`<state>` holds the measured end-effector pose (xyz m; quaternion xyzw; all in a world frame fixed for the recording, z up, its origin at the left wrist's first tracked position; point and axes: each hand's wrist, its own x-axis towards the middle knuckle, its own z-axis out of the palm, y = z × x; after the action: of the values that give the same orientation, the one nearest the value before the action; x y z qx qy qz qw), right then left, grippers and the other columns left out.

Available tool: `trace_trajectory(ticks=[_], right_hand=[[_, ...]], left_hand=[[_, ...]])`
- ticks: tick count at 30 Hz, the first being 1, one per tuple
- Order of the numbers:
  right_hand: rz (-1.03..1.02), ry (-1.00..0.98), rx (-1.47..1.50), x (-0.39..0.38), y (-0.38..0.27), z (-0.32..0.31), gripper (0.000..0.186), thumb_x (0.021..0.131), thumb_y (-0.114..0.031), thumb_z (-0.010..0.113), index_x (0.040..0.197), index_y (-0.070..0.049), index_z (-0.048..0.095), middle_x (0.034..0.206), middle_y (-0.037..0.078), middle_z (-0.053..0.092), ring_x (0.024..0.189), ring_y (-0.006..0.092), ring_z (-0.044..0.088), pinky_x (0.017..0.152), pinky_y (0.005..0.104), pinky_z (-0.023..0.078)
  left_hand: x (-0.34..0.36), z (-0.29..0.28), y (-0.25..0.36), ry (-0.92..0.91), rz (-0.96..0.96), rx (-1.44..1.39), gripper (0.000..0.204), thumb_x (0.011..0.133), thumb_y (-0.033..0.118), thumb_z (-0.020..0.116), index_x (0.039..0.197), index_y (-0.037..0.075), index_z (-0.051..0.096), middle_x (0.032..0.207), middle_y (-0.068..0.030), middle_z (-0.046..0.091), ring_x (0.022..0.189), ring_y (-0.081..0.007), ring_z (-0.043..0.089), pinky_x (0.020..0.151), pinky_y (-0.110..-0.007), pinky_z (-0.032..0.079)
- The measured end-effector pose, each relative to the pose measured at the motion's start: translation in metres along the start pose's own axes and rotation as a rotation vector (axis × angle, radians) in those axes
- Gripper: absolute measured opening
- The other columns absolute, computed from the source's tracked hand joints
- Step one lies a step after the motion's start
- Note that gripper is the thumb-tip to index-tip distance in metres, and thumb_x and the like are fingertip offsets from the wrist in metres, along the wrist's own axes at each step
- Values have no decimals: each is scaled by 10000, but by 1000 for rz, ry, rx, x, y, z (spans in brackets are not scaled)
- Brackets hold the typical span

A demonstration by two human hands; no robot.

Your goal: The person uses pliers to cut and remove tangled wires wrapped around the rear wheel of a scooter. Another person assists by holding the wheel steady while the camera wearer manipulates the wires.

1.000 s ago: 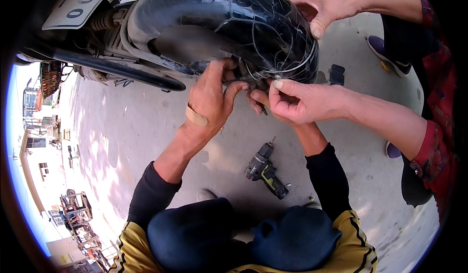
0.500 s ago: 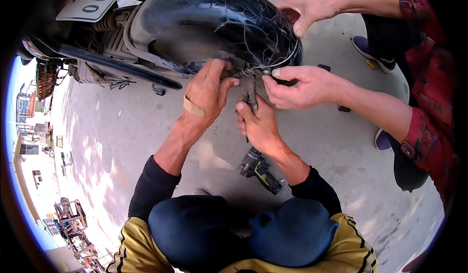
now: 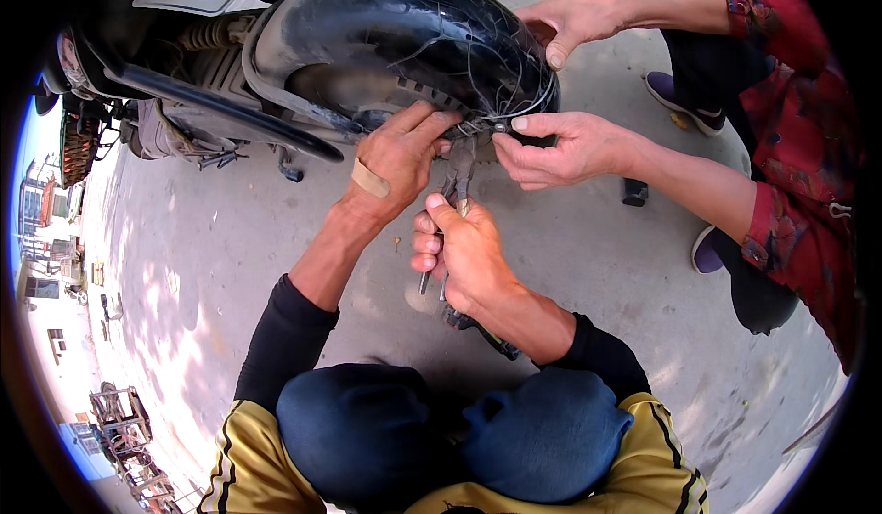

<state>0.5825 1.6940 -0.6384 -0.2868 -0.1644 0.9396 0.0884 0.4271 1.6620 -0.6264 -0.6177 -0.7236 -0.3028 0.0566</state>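
My right hand [image 3: 464,252] is wrapped around the handles of pliers [image 3: 463,160], whose jaws point up at the lower edge of a motorcycle's rear wheel. My left hand [image 3: 395,160], with a plaster near the wrist, reaches to the wheel's hub area. Its fingers are closed together there; what they grip is hidden. Thin pale strands [image 3: 528,101] run over the black tyre [image 3: 367,13] and gather near the pliers' jaws. Beside them a co-worker's hand [image 3: 570,151] pinches at a small metal end [image 3: 500,128]. The co-worker's other hand [image 3: 579,22] rests on the tyre.
A cordless drill [image 3: 501,341] lies on the concrete floor [image 3: 248,248], partly under my right forearm. A black tube [image 3: 230,114] juts from the motorcycle on the left. The co-worker in a red patterned sleeve [image 3: 795,128] crouches at the right. A dark block [image 3: 634,192] lies nearby.
My right hand and the pliers have come slightly down and left, and the handles now spread wider. My left fingers have shifted right along the hub area. The drill is now more covered.
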Motion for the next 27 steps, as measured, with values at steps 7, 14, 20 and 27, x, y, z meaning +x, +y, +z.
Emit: trace_trajectory(ticks=[7, 14, 20, 27], right_hand=[[37, -124, 217, -9, -7, 12, 140, 1089, -166, 574, 1008, -82, 497, 844, 17, 529, 690, 120, 465, 619, 304, 414], [-114, -18, -591, 1, -17, -41, 303, 1107, -328, 576, 1274, -78, 614, 1096, 30, 699, 785, 134, 514, 697, 284, 428], [-294, -79, -1069, 9, -31, -122, 371, 1102, -316, 570, 1355, -51, 632, 1078, -2, 709, 848, 94, 496, 771, 291, 452], [-509, -258, -1036, 40, -40, -132, 291, 1080, -261, 587, 1244, -38, 679, 922, 24, 666, 849, 147, 555, 824, 337, 479]], left_hand=[[1, 1, -3, -45, 2, 25, 356, 861, -50, 683, 1207, 32, 692, 1041, -141, 684, 975, -373, 669, 813, -434, 542], [1, -1, -5, -64, -76, -98, 294, 911, 11, 662, 1199, 52, 704, 1107, -161, 719, 1053, -397, 671, 868, -450, 550], [8, 2, 4, -220, -359, -430, 279, 1042, 164, 647, 1235, -36, 678, 1011, -138, 733, 928, -175, 653, 856, -340, 524], [11, 11, -3, -210, -424, -494, 335, 1087, 270, 618, 1200, -35, 697, 956, -52, 711, 892, -115, 594, 817, -300, 506]])
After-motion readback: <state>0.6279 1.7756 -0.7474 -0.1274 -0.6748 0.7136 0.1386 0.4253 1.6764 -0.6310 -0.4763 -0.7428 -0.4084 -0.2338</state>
